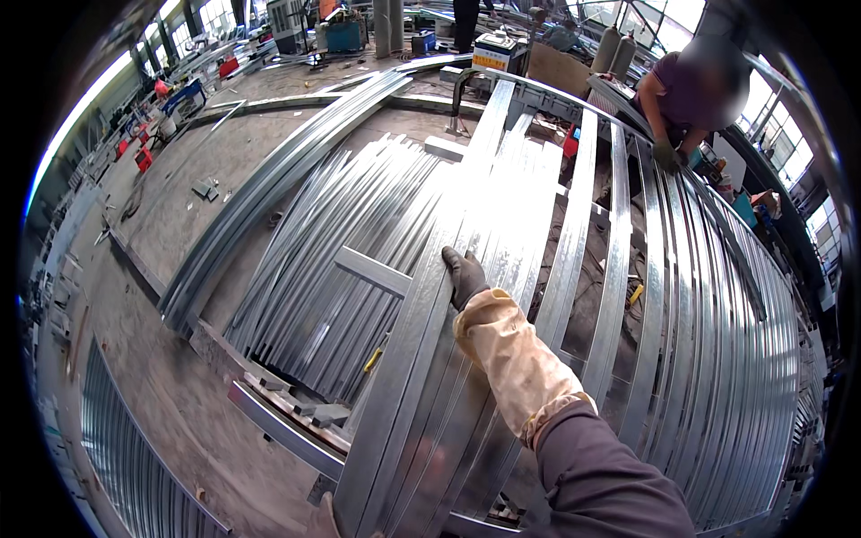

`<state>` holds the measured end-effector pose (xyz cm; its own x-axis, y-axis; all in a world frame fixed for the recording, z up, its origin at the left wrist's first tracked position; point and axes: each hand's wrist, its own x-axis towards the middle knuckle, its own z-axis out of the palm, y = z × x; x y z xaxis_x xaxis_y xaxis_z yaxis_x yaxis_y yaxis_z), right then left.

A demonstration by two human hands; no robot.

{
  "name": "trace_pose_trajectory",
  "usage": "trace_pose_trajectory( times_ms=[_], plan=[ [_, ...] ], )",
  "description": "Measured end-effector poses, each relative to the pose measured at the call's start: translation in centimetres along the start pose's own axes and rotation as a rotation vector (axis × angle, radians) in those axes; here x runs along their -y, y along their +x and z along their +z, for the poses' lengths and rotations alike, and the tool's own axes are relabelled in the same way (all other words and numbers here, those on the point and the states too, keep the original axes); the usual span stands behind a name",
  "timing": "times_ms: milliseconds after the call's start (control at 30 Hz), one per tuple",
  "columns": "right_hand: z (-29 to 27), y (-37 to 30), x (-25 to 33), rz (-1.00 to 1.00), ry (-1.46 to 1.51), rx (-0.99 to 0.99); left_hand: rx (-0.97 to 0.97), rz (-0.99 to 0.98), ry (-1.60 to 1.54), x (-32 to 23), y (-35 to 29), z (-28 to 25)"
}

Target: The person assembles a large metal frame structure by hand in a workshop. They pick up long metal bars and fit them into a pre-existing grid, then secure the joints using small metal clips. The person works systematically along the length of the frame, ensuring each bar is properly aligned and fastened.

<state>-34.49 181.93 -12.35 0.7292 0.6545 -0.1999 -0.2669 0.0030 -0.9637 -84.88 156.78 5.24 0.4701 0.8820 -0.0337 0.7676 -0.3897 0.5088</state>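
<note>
My right hand [464, 276], in a dark glove under a pale cuff, grips a long galvanized rectangular tube [408, 359] with its fingers closed over the edge. The tube runs from the lower edge away toward the far side. More flat-sided tubes lie close against its right side. Only a small part of my left hand [325, 520] shows at the bottom edge, beside the near part of the tube; its fingers are hidden. A short crosspiece [372, 272] lies just left of the held tube.
Many thin metal bars [314, 332] lie lower on the left, beside a bundle of long channels [269, 179]. Spaced tubes [610, 260] cover the right side. A co-worker [686, 99] with gloved hands leans over their far end. A black clamp [460, 94] stands at the far edge.
</note>
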Motion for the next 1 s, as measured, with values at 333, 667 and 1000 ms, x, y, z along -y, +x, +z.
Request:
trace_pose_trajectory(
  times_ms=[333, 667, 1000],
  plan=[
    [2.2, 9.6, 3.3, 0.005, -0.291, -0.032, 0.036, -0.049, -0.104, -0.8, 9.5, 6.2],
    [-0.1, 13.6, 1.8, 0.035, -0.355, -0.075, 0.055, -0.008, -0.107, 0.5, 12.0, 9.2],
    [6.2, -4.8, -7.6, 0.285, 0.085, 0.13, 0.009, -0.001, -0.174, 8.1, 15.6, 8.0]
  ],
)
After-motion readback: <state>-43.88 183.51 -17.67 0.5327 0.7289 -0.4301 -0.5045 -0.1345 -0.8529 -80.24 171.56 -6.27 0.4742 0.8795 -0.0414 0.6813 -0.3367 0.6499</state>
